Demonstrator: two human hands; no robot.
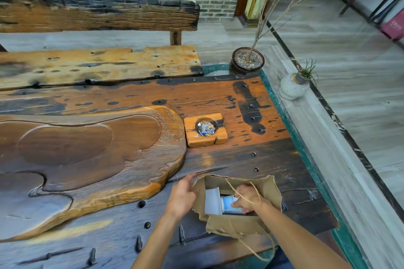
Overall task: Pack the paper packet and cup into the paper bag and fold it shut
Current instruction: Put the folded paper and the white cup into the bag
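The paper bag (238, 223) stands open at the lower right of the frame on the bench (218, 98). The left hand (182, 195) pinches the bag's left rim. The right hand (248, 200), inside the bag, has its fingers (238, 204) wrapped around the cup (228, 204). The white paper packet (212, 202) sits just left of the cup.

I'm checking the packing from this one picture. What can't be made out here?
- Cup, head view: mostly covered by the right hand; print blurred, lid unseen.
- White packet: lower part hidden by the paper bag wall.
- Bag bottom: hidden by its contents.
- Left hand fingertips: tucked behind the bag rim.
- Wooden ashtray contents: too small.
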